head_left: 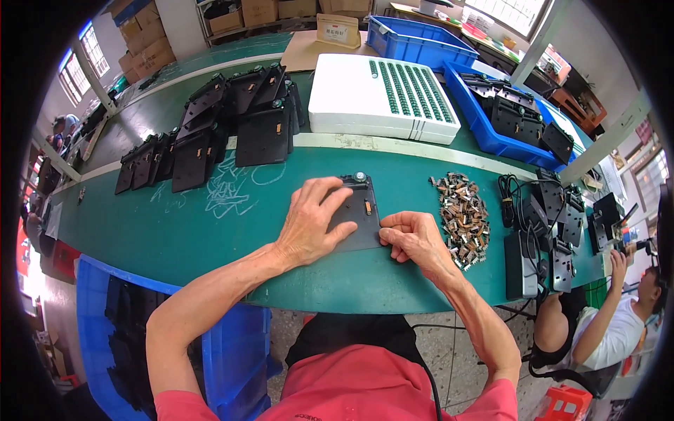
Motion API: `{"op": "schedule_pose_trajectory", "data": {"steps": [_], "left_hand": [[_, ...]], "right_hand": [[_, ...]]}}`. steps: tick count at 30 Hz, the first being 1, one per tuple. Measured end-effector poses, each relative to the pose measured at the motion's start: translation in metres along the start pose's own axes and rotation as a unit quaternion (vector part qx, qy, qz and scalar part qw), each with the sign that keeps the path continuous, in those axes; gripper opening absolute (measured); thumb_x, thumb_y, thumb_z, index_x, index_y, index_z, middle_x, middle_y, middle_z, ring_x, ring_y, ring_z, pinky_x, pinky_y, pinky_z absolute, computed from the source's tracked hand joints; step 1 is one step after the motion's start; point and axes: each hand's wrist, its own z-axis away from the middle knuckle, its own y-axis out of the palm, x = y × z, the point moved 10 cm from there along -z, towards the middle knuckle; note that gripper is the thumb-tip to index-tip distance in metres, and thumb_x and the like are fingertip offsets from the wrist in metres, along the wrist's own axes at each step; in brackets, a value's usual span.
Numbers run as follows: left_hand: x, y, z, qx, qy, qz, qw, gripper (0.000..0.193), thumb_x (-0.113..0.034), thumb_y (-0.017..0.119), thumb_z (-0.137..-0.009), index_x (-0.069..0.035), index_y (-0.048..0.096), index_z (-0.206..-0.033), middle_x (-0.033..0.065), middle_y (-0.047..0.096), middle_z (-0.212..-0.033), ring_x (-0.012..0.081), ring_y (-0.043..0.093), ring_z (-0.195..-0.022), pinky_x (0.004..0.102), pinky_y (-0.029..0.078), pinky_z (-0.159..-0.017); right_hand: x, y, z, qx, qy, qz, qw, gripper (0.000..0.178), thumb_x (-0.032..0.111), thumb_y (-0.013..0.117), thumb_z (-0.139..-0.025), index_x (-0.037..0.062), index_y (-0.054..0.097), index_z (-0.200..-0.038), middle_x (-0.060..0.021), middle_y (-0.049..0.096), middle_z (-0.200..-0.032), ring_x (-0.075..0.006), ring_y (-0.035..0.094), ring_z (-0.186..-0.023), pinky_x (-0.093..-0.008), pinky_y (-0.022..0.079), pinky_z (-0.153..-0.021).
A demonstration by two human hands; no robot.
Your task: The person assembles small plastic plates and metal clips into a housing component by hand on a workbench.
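A flat black plate [363,228] lies on the green table in front of me. It carries a small round green-and-silver part [360,177] at its far end and a small tan-and-metal switch-like piece [368,208] on its face. My left hand [309,223] rests over the plate's left side, fingers and thumb apart. At the plate's right edge, my right hand [413,242] has its thumb and fingers pressed together; what they hold, if anything, is hidden. Just right of that hand is a pile of small metal-and-tan switch-like pieces [463,221].
Similar black plates [261,137] lean in rows at the far left. Behind stands a white foam tray [344,98] with rows of green parts. A blue crate [484,133] holds more plates. Black adapters and cables [521,263] lie right. A blue bin [235,351] stands below left; a person [618,316] sits right.
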Motion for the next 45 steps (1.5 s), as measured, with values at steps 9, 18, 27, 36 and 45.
{"op": "schedule_pose_trajectory", "data": {"steps": [9,18,27,36,45], "left_hand": [[0.064,-0.004,-0.011,-0.036,-0.105,-0.027,0.993,0.032,-0.014,0.068,-0.082,0.001,0.065,-0.11,0.01,0.06,-0.106,0.0287,0.052,-0.103,0.0403,0.042,-0.088],[0.084,-0.01,-0.019,-0.036,-0.109,0.036,0.993,0.016,-0.014,0.066,-0.084,0.001,0.068,-0.088,0.0117,0.06,-0.091,0.0307,0.053,-0.088,0.042,0.044,-0.08],[0.061,-0.009,-0.02,0.057,-0.078,-0.004,0.995,0.026,-0.017,0.071,-0.079,0.007,0.067,-0.091,0.0153,0.059,-0.095,0.032,0.056,-0.093,0.0409,0.047,-0.082],[0.06,-0.02,-0.019,0.037,-0.07,-0.031,0.996,0.024,-0.008,0.069,-0.08,0.007,0.062,-0.097,0.0158,0.057,-0.096,0.0329,0.057,-0.093,0.0416,0.046,-0.081],[0.041,-0.029,-0.024,0.018,-0.056,0.009,0.998,0.024,-0.009,0.07,-0.079,0.005,0.063,-0.097,0.015,0.058,-0.097,0.0315,0.058,-0.093,0.0393,0.047,-0.081]], "right_hand": [[-0.006,0.001,-0.001,0.025,0.011,-0.025,0.999,0.033,0.013,0.066,-0.088,-0.009,0.062,-0.112,-0.006,0.066,-0.082,-0.0082,0.057,-0.06,-0.021,0.048,-0.053],[-0.005,0.005,0.0,0.035,0.008,-0.029,0.999,0.032,0.016,0.067,-0.089,-0.0071,0.063,-0.111,-0.0054,0.065,-0.083,-0.009,0.059,-0.064,-0.0225,0.051,-0.057],[-0.009,0.003,0.001,0.035,-0.001,-0.042,0.999,0.032,0.017,0.065,-0.09,-0.0066,0.064,-0.111,-0.006,0.065,-0.086,-0.0094,0.06,-0.066,-0.0223,0.052,-0.06],[-0.004,0.008,0.008,0.04,-0.009,-0.034,0.999,0.039,0.022,0.066,-0.091,-0.0075,0.061,-0.116,-0.008,0.066,-0.09,-0.0114,0.063,-0.072,-0.0236,0.053,-0.063],[-0.02,0.037,0.02,0.095,0.022,-0.284,0.954,0.028,0.018,0.063,-0.094,-0.0044,0.061,-0.112,-0.0138,0.067,-0.098,-0.0167,0.068,-0.083,-0.0264,0.058,-0.073]]}}
